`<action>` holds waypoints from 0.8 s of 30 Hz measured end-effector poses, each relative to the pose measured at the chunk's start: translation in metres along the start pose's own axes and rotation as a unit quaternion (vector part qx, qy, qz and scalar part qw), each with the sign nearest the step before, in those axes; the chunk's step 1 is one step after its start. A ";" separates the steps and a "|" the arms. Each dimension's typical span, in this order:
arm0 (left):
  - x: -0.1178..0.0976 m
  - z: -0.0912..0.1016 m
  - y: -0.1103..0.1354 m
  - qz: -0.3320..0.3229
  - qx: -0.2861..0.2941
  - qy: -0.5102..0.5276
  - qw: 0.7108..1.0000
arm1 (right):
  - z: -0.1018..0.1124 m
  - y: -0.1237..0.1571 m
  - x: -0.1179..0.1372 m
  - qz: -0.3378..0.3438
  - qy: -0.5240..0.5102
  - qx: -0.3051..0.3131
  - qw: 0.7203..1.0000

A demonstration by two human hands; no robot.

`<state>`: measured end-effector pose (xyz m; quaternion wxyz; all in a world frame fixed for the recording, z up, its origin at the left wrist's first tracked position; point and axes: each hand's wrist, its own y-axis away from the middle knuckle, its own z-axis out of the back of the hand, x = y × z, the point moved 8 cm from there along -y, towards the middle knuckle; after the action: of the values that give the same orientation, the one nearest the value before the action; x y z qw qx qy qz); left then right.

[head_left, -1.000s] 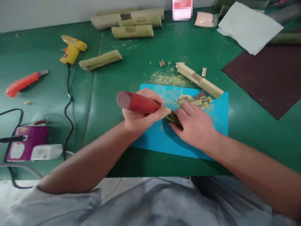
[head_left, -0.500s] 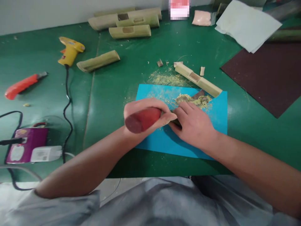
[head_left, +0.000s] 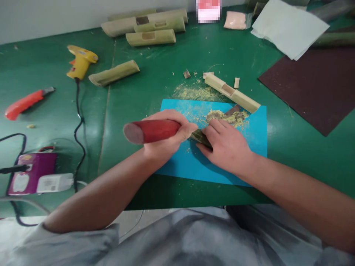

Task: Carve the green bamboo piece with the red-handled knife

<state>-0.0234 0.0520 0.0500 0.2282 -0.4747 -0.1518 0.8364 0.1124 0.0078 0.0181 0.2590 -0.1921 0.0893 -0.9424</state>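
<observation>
My left hand [head_left: 180, 137] is wrapped round the thick red handle of a tool [head_left: 155, 131]. The tool's butt end points left and its working end is hidden, so I cannot tell its kind. Under my right hand [head_left: 229, 147], a short piece of bamboo [head_left: 202, 137] is gripped against a blue sheet [head_left: 194, 168], and much of it is covered by my fingers. Pale shavings and sawdust [head_left: 216, 114] lie just beyond my right fingertips. A split bamboo length with a square notch [head_left: 240, 96] rests across the sheet's far edge.
Several notched bamboo tubes [head_left: 158, 37] lie at the back, with another bamboo tube [head_left: 115, 74] nearer. To the left are a yellow glue gun [head_left: 81, 62], a red-handled cutter [head_left: 24, 105] and a purple power box [head_left: 36, 171]. White paper [head_left: 288, 29] overlaps a dark brown sheet [head_left: 318, 88].
My left hand has shifted left and tilted, so the red handle now points further left and shows more of its length. More bamboo shows between the hands. My right hand keeps its place.
</observation>
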 end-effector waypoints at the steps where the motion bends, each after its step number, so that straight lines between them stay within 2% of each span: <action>1: 0.003 -0.001 -0.001 0.002 -0.007 0.020 1.000 | 0.000 0.000 0.000 0.001 -0.002 0.003 1.000; 8: 0.007 -0.005 -0.003 0.014 -0.063 0.147 0.987 | 0.001 -0.001 0.000 -0.008 -0.002 0.012 1.000; 10: 0.009 -0.007 -0.004 0.023 -0.063 0.166 0.984 | 0.001 -0.001 0.000 -0.011 -0.006 0.019 1.000; 19: 0.010 -0.005 -0.004 0.053 -0.078 0.187 0.978 | 0.000 -0.002 0.000 -0.012 -0.009 0.023 1.000; 24: 0.008 -0.006 -0.003 0.042 -0.080 0.184 0.979 | 0.001 -0.002 -0.001 -0.016 -0.012 0.016 1.000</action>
<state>-0.0213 0.0594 0.0424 0.1781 -0.6434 -0.1537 0.7284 0.1127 0.0096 0.0192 0.2478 -0.2006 0.0678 -0.9454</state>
